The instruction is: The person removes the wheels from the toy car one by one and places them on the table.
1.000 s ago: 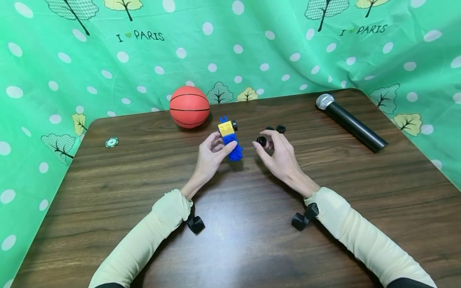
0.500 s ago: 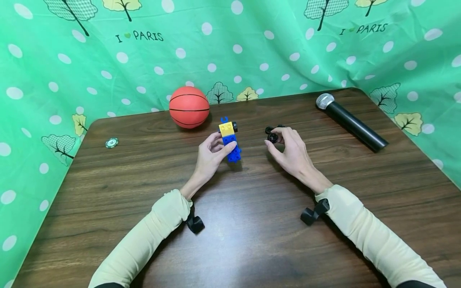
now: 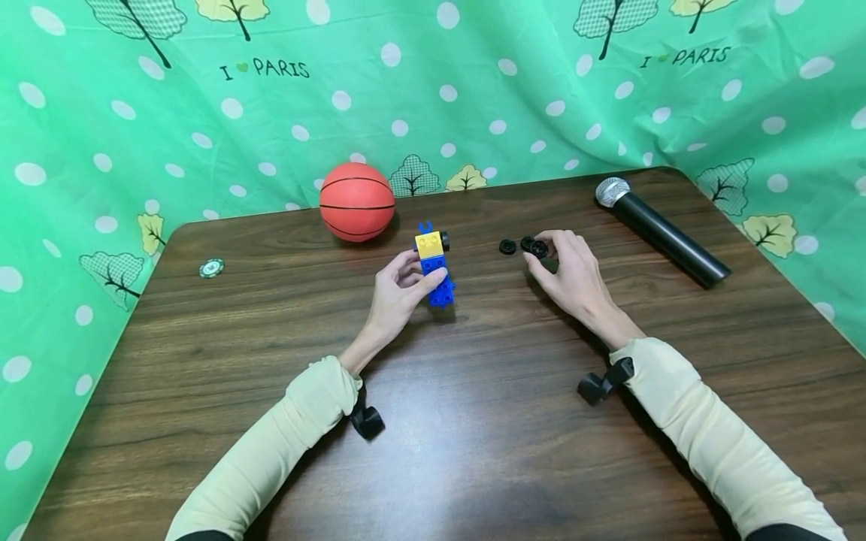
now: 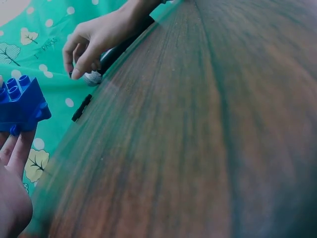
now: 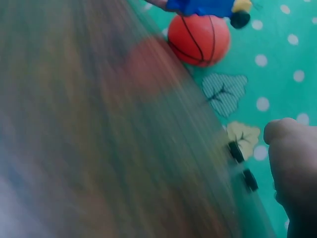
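Note:
A toy of blue and yellow building blocks (image 3: pixel 429 246) is gripped by my left hand (image 3: pixel 401 289), thumb across its blue part. Black wheels sit on the sides of the yellow block, and a blue hook tops it. The left wrist view shows the blue block's studs (image 4: pixel 17 91) close up. My right hand (image 3: pixel 575 274) pinches a black toy wheel (image 3: pixel 539 249) between thumb and fingers. Two more wheels are just left of it on the table, one loose wheel (image 3: pixel 507 246) and another wheel (image 3: pixel 526 243) right beside the held one. In the right wrist view my right thumb (image 5: pixel 292 148) covers the held wheel.
A small orange basketball (image 3: pixel 357 203) rests at the back of the wooden table (image 3: pixel 433 451). Back right lies a black microphone (image 3: pixel 663 233). A green and white poker chip (image 3: pixel 211 268) is far left. Behind hangs a green dotted cloth (image 3: pixel 473 113).
My right hand has moved right with the wheel, away from the block toy and over to the loose wheels. The left hand keeps its grip and has barely moved.

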The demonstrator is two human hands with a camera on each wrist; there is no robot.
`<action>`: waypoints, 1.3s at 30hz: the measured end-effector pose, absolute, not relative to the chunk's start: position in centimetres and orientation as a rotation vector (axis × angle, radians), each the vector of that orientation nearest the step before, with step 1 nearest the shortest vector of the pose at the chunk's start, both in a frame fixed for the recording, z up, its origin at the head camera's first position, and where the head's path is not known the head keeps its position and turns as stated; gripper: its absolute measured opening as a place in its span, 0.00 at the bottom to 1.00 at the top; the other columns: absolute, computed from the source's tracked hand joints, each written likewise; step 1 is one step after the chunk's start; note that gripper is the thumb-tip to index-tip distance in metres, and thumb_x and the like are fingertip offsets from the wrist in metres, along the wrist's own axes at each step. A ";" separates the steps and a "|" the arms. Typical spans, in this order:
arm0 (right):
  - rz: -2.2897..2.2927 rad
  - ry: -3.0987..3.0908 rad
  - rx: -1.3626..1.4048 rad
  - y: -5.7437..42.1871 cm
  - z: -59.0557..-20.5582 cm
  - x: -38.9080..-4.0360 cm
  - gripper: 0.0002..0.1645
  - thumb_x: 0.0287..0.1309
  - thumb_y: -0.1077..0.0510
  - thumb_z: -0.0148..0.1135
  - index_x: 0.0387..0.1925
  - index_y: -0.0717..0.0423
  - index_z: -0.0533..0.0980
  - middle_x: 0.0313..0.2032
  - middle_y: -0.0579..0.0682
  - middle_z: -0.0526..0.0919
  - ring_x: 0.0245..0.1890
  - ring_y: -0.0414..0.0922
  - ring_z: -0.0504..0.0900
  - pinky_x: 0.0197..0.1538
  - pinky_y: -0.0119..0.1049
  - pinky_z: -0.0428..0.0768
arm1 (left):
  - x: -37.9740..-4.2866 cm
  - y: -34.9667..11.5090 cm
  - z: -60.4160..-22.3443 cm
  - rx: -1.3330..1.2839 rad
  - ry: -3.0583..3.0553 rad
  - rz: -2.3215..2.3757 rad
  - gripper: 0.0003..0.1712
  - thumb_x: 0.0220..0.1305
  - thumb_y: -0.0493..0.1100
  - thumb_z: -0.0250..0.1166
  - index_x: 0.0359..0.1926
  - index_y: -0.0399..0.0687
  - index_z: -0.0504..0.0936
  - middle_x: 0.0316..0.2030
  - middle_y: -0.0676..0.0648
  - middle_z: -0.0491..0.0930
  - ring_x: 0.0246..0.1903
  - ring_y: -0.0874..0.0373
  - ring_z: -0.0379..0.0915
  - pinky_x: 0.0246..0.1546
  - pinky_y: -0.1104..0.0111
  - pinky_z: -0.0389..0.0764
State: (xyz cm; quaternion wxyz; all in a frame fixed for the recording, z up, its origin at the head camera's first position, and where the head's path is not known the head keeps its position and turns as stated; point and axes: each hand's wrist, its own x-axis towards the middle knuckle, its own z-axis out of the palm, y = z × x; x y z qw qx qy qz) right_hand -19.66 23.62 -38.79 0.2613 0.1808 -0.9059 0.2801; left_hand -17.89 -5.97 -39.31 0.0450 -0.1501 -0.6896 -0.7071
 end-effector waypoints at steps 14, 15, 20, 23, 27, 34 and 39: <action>0.712 -2.528 0.404 25.8 -39.2 -21.6 0.17 0.69 0.60 0.66 0.53 0.66 0.76 0.39 0.64 0.76 0.38 0.60 0.68 0.41 0.52 0.66 | -17.9 -6.0 -39.4 -0.440 -2.116 -2.158 0.25 0.64 0.44 0.70 0.56 0.32 0.79 0.39 0.47 0.83 0.38 0.59 0.82 0.46 0.70 0.81; 0.709 -2.533 0.402 25.9 -39.2 -21.7 0.17 0.69 0.60 0.66 0.53 0.66 0.76 0.39 0.64 0.76 0.39 0.61 0.68 0.41 0.53 0.66 | -17.9 -6.0 -39.4 -0.439 -2.118 -2.158 0.25 0.64 0.44 0.70 0.56 0.32 0.79 0.39 0.46 0.83 0.38 0.59 0.82 0.46 0.70 0.81; 0.690 -2.583 0.361 26.3 -39.3 -22.0 0.17 0.70 0.58 0.66 0.54 0.64 0.77 0.41 0.63 0.77 0.41 0.61 0.69 0.41 0.55 0.68 | -17.9 -5.9 -39.3 -0.434 -2.123 -2.152 0.24 0.65 0.43 0.70 0.56 0.32 0.79 0.39 0.46 0.83 0.38 0.58 0.82 0.47 0.70 0.81; 0.678 -2.619 0.336 26.5 -39.4 -22.3 0.18 0.70 0.57 0.66 0.55 0.63 0.78 0.43 0.64 0.77 0.43 0.62 0.70 0.42 0.57 0.70 | -17.9 -5.9 -39.3 -0.433 -2.119 -2.153 0.24 0.65 0.43 0.70 0.57 0.32 0.79 0.39 0.46 0.83 0.38 0.59 0.81 0.47 0.70 0.81; 0.653 -2.643 0.338 26.7 -39.6 -22.6 0.19 0.69 0.57 0.68 0.55 0.64 0.78 0.45 0.66 0.77 0.44 0.64 0.70 0.45 0.59 0.70 | -17.9 -6.0 -39.3 -0.435 -2.120 -2.158 0.26 0.64 0.44 0.70 0.57 0.32 0.79 0.39 0.46 0.83 0.38 0.59 0.82 0.46 0.70 0.81; 0.682 -2.699 0.356 27.0 -39.6 -23.0 0.20 0.68 0.57 0.68 0.56 0.64 0.79 0.46 0.66 0.76 0.46 0.65 0.69 0.50 0.62 0.66 | -17.9 -6.0 -39.4 -0.443 -2.130 -2.150 0.27 0.63 0.46 0.70 0.57 0.32 0.78 0.40 0.46 0.83 0.38 0.59 0.81 0.47 0.70 0.81; 0.739 -2.763 0.340 27.1 -39.3 -23.1 0.22 0.72 0.54 0.65 0.59 0.64 0.78 0.51 0.68 0.75 0.49 0.66 0.66 0.51 0.64 0.63 | -17.9 -6.0 -39.3 -0.446 -2.126 -2.160 0.26 0.65 0.44 0.69 0.58 0.32 0.78 0.40 0.45 0.83 0.38 0.58 0.82 0.47 0.69 0.81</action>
